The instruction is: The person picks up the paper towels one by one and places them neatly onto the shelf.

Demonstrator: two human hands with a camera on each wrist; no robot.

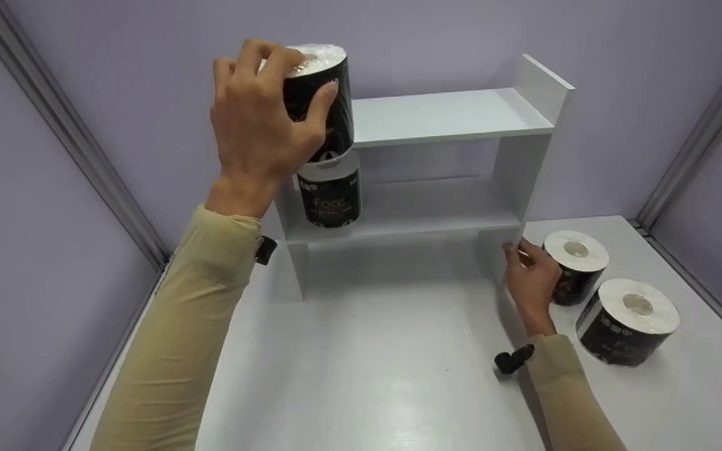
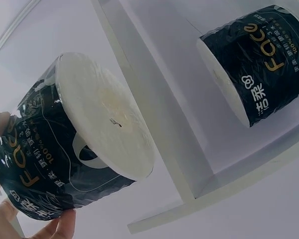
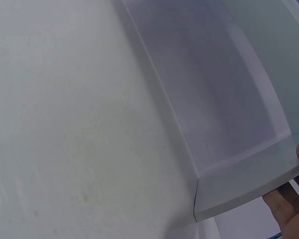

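- Paper roll (image 1: pixel 337 128), black-banded and film-wrapped, is held aloft at the upper left of the frame, before the left end of a white shelf unit (image 1: pixel 436 203); the left wrist view shows its pale underside exposed and apart from the boards.
- Left hand (image 1: pixel 264 113), at the end of a tan sleeve (image 1: pixel 198 313), grips that roll, fingers over the top rim and thumb along the printed side. Such a wide hold seems suited to a bulky cylinder, leaving its base unobstructed.
- Front roll (image 1: pixel 625 326), at the lower right, stands upright on a white table (image 1: pixel 392 363), likely set on its flat end so that it cannot roll away.
- Right hand (image 1: pixel 531 279), right of center, pinches the front edge of the unit's right side panel (image 1: pixel 522 172), low down, thumb inside and fingers outside, apparently to steady the unit.
- Rear roll (image 1: pixel 580 269) stands upright just beside that hand, which partly hides it; whether they touch cannot be told.
- Shelf roll (image 1: pixel 333 197), left of center, stands on the middle board's left end, "Face" label outward, presumably for a stable, readable display.
- Top board (image 1: pixel 449 116), at upper center, ends in a raised end panel (image 1: pixel 543 91) that probably keeps things from slipping off.
- Lavender wall (image 1: pixel 430 37) closes the background.
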